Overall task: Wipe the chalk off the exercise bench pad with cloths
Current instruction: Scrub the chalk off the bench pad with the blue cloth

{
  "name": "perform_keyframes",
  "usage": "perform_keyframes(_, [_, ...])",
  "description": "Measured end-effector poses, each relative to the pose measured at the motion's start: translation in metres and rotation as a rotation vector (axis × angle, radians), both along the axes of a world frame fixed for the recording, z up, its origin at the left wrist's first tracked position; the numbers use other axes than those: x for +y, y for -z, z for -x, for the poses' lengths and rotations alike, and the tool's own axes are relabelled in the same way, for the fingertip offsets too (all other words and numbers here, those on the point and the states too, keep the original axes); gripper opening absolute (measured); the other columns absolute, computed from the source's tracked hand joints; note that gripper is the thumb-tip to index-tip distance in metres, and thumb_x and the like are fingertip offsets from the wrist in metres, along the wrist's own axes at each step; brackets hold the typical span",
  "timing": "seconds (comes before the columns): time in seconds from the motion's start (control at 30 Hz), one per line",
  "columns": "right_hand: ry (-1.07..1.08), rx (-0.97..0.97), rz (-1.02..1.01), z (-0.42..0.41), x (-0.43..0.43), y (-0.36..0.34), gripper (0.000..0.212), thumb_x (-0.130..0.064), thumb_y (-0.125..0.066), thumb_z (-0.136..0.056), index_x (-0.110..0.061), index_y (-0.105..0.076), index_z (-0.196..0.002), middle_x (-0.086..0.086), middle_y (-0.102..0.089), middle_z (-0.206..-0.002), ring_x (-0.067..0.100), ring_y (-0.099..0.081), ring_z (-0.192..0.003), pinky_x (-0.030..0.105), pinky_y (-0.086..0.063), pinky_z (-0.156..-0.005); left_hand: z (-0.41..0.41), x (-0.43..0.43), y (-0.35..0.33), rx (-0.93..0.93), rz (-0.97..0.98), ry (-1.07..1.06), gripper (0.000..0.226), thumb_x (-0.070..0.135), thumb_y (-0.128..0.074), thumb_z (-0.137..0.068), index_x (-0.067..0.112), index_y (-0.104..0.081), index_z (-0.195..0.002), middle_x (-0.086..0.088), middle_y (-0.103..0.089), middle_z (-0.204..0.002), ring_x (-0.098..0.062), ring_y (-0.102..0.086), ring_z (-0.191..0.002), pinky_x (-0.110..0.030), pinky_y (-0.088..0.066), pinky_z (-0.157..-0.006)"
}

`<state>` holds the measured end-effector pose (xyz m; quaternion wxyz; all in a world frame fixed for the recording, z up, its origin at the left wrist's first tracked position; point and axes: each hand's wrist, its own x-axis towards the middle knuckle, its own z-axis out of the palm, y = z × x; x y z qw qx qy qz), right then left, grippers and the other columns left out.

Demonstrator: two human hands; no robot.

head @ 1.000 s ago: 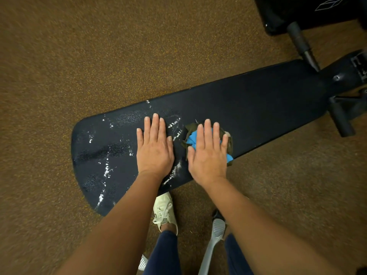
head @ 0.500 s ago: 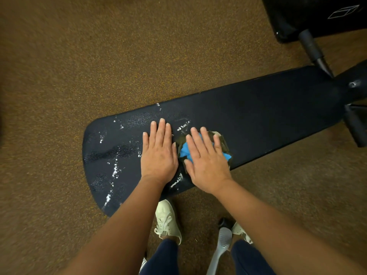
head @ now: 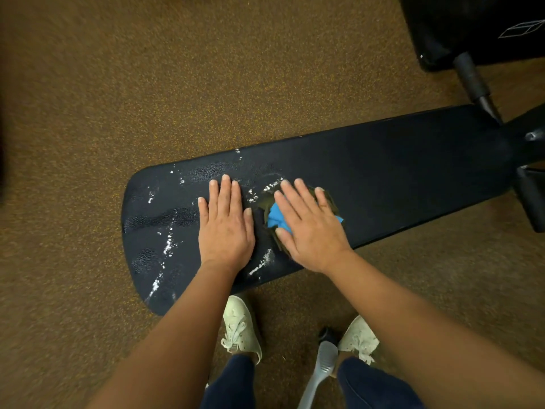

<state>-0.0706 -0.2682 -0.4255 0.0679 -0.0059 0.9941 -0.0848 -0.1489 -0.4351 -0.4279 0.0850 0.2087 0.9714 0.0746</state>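
The black bench pad [head: 398,169] runs from lower left to upper right across the floor. White chalk streaks [head: 168,243] mark its left end, and more chalk lies between my hands. My left hand [head: 225,228] lies flat on the pad, fingers straight. My right hand [head: 309,228] presses flat on a bunched cloth [head: 275,216], blue with dark olive edges, at the pad's near edge. Most of the cloth is hidden under the palm.
Brown speckled carpet [head: 147,69] surrounds the bench. The bench's black frame and rollers [head: 528,160] sit at the right, with another black pad [head: 472,22] at the top right. My pale shoes [head: 240,326] and a grey handle [head: 321,370] are below the pad.
My right hand has slid the cloth a little leftward, toward my left hand, and turned its fingers to the upper left. The left hand has stayed flat on the pad.
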Motion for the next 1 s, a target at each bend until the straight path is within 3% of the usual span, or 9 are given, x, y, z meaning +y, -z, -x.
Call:
perform_keyframes(0.13, [0.302,-0.040,-0.001,0.027,-0.026,-0.002,0.068,-0.043,-0.027,-0.094,-0.008,-0.016,-0.152,0.012,-0.009,-0.161,0.031,-0.002,-0.148,0.054,-0.005,-0.118,0.000,0.000,0.001,-0.001,0.001,-0.037,0.061,0.041,-0.014,-0.098,0.009,-0.013,-0.151,-0.005,-0.003,-0.160,-0.022,0.007,-0.146,-0.043,0.003,-0.118])
perform_keyframes(0.33, [-0.082,-0.010,-0.008,0.006,-0.004,-0.002,0.064,-0.043,-0.027,-0.095,-0.010,-0.025,-0.151,0.008,-0.017,-0.160,0.028,-0.010,-0.148,0.053,-0.015,-0.117,-0.001,-0.001,0.003,0.009,-0.002,-0.051,0.061,0.039,-0.013,-0.098,0.008,-0.016,-0.150,-0.006,-0.006,-0.160,-0.024,0.003,-0.147,-0.045,0.001,-0.118])
perform_keyframes(0.5, [0.290,-0.025,-0.021,0.042,-0.021,-0.001,0.068,-0.043,-0.023,-0.094,-0.008,-0.016,-0.152,0.012,-0.009,-0.161,0.032,-0.002,-0.148,0.054,-0.003,-0.117,-0.001,-0.001,0.003,0.005,0.002,-0.061,0.062,0.041,-0.012,-0.098,0.009,-0.014,-0.150,-0.006,-0.005,-0.160,-0.023,0.005,-0.147,-0.043,0.002,-0.118])
perform_keyframes(0.67, [-0.059,0.012,0.011,0.023,-0.011,0.001,0.063,-0.041,-0.030,-0.095,-0.010,-0.028,-0.150,0.008,-0.020,-0.159,0.029,-0.013,-0.147,0.053,-0.015,-0.117,-0.001,-0.001,0.002,0.007,0.002,-0.059,0.062,0.039,-0.011,-0.097,0.008,-0.015,-0.150,-0.006,-0.006,-0.160,-0.023,0.004,-0.147,-0.044,0.000,-0.118])
perform_keyframes(0.87, [0.231,-0.009,-0.011,0.061,-0.021,-0.001,0.066,-0.041,-0.027,-0.095,-0.008,-0.019,-0.151,0.009,-0.012,-0.161,0.033,-0.004,-0.148,0.054,-0.005,-0.117,-0.001,0.000,0.001,0.005,-0.011,-0.064,0.063,0.040,-0.010,-0.097,0.008,-0.015,-0.150,-0.006,-0.005,-0.160,-0.022,0.004,-0.147,-0.043,0.001,-0.117])
perform_keyframes(1.0, [-0.111,0.016,-0.030,0.046,-0.011,-0.001,0.064,-0.043,-0.026,-0.095,-0.011,-0.028,-0.150,0.007,-0.020,-0.159,0.030,-0.013,-0.147,0.051,-0.011,-0.117,0.002,-0.004,0.002,0.015,-0.049,-0.078,0.063,0.039,-0.011,-0.096,0.006,-0.020,-0.149,-0.008,-0.010,-0.159,-0.025,0.000,-0.147,-0.044,-0.001,-0.117])
